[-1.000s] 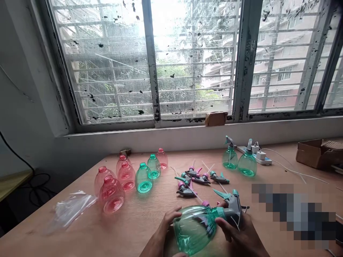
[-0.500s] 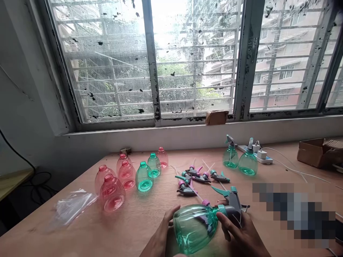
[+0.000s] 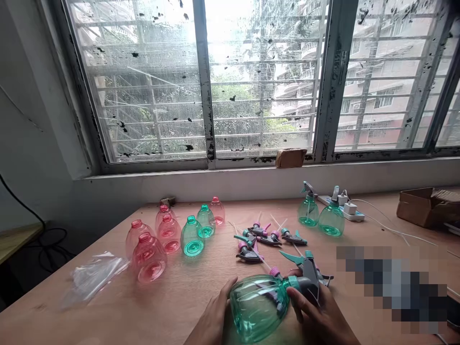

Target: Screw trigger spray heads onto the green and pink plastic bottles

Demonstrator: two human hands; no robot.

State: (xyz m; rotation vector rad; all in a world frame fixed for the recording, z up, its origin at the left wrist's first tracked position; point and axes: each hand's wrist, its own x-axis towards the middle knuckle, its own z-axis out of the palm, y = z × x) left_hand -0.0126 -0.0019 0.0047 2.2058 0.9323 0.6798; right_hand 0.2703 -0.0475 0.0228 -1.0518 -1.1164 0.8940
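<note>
A green see-through spray bottle (image 3: 257,306) lies tilted on its side between my hands, its neck to the right. My left hand (image 3: 217,311) is wrapped round the bottle's base end. At the neck, my right hand (image 3: 316,306) grips the teal collar of the grey and teal spray head (image 3: 309,273), which sits on the bottle's mouth. Part of my right fingers is hidden behind the head. Several loose trigger sprayers (image 3: 266,237) with pink or teal collars and thin tubes lie just beyond the bottle.
To the left stand several open pink bottles (image 3: 149,258) and two open green bottles (image 3: 193,237), near a clear plastic bag (image 3: 97,278). Two green bottles with spray heads (image 3: 331,220) stand at the back right, beside a power strip (image 3: 354,215) and a cardboard box (image 3: 424,208).
The bottle and both hands have shifted very slightly left in view, along with the rest of the scene. My grip on the bottle and spray head looks the same.
</note>
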